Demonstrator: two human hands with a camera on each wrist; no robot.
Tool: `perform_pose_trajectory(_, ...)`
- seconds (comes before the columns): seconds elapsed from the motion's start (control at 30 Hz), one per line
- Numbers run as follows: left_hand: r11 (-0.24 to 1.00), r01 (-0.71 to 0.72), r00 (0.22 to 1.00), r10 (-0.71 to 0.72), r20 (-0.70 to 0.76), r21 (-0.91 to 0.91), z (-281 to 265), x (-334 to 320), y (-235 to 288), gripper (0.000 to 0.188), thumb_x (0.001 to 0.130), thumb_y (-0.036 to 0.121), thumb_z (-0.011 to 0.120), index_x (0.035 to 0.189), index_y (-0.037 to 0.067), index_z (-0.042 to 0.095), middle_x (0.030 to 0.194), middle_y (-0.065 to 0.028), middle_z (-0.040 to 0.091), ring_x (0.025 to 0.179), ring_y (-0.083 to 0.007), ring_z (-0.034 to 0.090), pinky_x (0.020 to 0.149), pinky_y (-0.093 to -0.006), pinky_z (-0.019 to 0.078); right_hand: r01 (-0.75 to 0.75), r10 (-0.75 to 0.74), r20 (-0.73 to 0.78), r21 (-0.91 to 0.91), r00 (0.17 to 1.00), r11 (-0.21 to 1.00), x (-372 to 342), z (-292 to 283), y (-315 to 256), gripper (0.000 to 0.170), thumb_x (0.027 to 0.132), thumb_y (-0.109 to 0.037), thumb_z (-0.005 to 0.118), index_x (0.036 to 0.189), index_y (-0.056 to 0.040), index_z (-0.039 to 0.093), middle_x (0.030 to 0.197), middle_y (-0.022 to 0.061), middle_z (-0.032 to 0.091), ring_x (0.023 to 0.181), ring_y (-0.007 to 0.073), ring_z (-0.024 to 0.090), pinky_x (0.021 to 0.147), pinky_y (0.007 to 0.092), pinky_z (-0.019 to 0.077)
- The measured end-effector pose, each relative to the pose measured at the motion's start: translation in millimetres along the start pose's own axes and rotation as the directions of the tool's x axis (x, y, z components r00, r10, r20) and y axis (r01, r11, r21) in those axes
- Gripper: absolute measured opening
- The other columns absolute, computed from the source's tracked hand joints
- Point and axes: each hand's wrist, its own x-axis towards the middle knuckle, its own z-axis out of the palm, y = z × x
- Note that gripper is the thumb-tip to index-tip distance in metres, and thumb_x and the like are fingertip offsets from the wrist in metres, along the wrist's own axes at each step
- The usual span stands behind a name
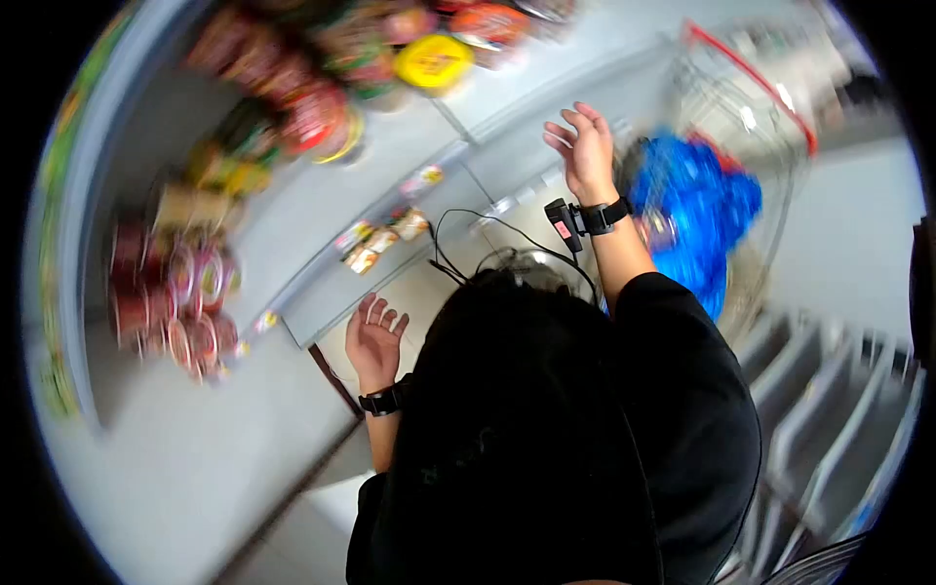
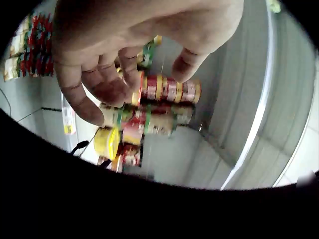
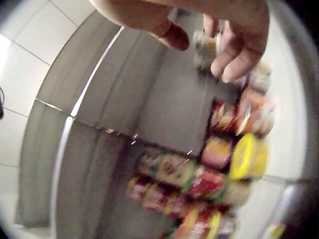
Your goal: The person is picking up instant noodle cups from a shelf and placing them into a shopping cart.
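My left hand (image 1: 376, 343) is raised in front of a shop shelf (image 1: 390, 161), its fingers loosely bent and holding nothing. In the left wrist view the same hand (image 2: 149, 35) overlaps stacked red cups (image 2: 169, 89) and a yellow-lidded tub (image 2: 106, 143). Farther right, the right hand (image 1: 589, 154) hangs with relaxed, spread fingers near the shelf's front edge, also without anything in it. Below that hand (image 3: 224, 25) in the right wrist view lie orange-and-red packages (image 3: 256, 112) and the yellow tub (image 3: 249, 157), blurred by motion.
Several pink-and-red tubs (image 1: 200, 292) stand at the shelf's left end. A blue plastic bag (image 1: 692, 214) sits beside the right forearm, near a wire basket with a red rim (image 1: 760, 83). Grey slatted racks (image 1: 829, 419) are at the lower right. A thin black cable (image 1: 517, 229) loops between the hands.
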Motion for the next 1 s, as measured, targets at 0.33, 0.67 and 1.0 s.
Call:
perform_pose_trajectory(0.33, 0.834, 0.344, 0.884, -0.443, 0.151, 0.431, 156.4, 90.9, -73.3, 0.041, 0.089, 0.033, 0.050, 0.119, 0.006, 0.048, 0.103, -0.0052, 0.055, 0.091, -0.0178, 0.052, 0.087, -0.0419, 0.0429, -0.503, 0.068, -0.925, -0.140, 0.373, 0.853, -19.4, -430.1, 30.4, 0.059, 0.066, -0.031, 0.074, 0.107, 0.0005, 0.046, 0.095, 0.0132, 0.049, 0.078, 0.0264, 0.052, 0.061, 0.0423, 0.0447)
perform_pose_trajectory(0.67, 0.875, 0.292, 0.935, -0.346, 0.078, 0.386, 170.9, 84.3, -72.4, 0.039, 0.088, 0.034, 0.052, 0.115, 0.007, 0.052, 0.100, -0.0054, 0.060, 0.087, -0.0178, 0.058, 0.085, -0.0424, 0.0463, -0.360, 0.525, -0.326, 0.450, 0.786, 0.818, 93.5, -418.3, 81.2, 0.067, 0.086, -0.059, 0.026, 0.117, -0.0075, 0.055, 0.099, 0.0159, 0.065, 0.078, 0.0337, 0.062, 0.070, 0.0472, 0.0518)
perform_pose_trajectory(1.0, 0.975, 0.075, 0.996, -0.063, -0.062, 0.210, 116.2, 65.1, -40.9, 0.029, 0.092, 0.024, 0.049, 0.114, 0.005, 0.053, 0.097, -0.0044, 0.061, 0.082, -0.0149, 0.061, 0.081, -0.0369, 0.0508, -0.521, 0.502, -0.414, 0.074, 0.759, 0.850, 95.9, -441.8, 105.3, 0.048, 0.084, -0.039, 0.042, 0.106, -0.0014, 0.062, 0.101, 0.0157, 0.064, 0.084, 0.0308, 0.062, 0.073, 0.0437, 0.0510)
